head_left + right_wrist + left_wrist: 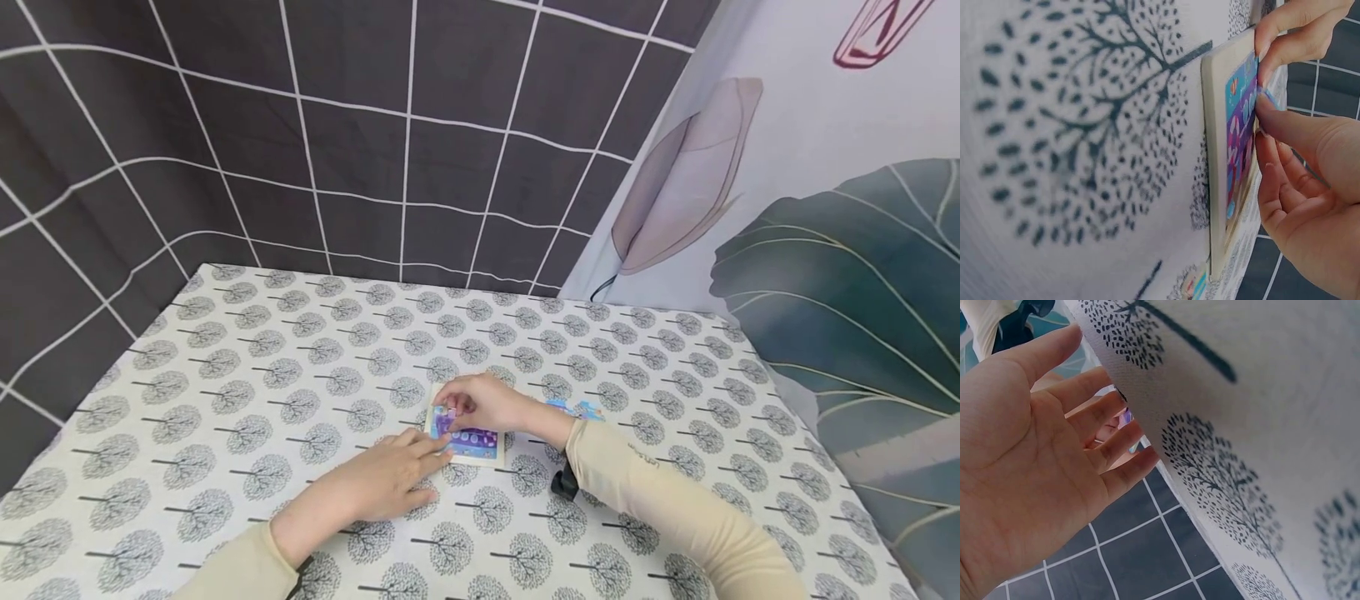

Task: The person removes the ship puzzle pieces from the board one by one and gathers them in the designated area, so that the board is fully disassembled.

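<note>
Board (487,459) flat, circle row (465,437) left-to-right, long axis unclear; right hand (483,402) in pinch round small piece (1271,99); left hand (393,475) outspread

No word, brand or number can be read. A short row of dark marks (643,455), shaped like lettering, runs along the beige right sleeve (660,496), too small to decipher. Any characters on the colourful board (480,451) are equally illegible.

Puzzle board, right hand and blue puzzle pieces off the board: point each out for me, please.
Puzzle board (1217,162): right wrist view, on its cream border.
Right hand (491,401): head view, on its back.
Blue puzzle pieces (588,411): head view, on the cluster's right side.
</note>
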`<state>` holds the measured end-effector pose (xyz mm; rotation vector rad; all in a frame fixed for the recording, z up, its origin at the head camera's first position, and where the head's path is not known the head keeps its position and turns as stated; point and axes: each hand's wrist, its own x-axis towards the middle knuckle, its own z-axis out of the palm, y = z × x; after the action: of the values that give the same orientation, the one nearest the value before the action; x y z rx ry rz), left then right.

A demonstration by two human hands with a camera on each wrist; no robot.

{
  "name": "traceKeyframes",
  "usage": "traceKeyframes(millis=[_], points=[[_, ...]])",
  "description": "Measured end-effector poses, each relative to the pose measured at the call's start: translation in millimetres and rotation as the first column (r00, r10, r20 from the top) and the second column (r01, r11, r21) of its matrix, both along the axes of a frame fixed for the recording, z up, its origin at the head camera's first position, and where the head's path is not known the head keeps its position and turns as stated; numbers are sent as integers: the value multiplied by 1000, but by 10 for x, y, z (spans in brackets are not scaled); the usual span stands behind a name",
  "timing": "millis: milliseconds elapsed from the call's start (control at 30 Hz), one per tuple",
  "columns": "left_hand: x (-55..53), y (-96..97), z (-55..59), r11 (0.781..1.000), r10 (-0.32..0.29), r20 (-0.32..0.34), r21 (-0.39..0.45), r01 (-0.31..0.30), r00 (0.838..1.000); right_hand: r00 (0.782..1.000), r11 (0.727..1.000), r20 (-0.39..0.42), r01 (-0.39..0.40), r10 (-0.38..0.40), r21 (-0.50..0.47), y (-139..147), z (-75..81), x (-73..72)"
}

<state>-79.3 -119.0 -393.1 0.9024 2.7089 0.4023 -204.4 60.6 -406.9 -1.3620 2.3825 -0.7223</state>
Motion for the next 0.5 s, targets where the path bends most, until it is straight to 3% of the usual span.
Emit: traceKeyframes(millis=[500], points=[[-1, -30, 25, 1000, -6, 6, 23, 5, 1000, 995, 997, 56, 83, -82, -8, 225, 120, -36]])
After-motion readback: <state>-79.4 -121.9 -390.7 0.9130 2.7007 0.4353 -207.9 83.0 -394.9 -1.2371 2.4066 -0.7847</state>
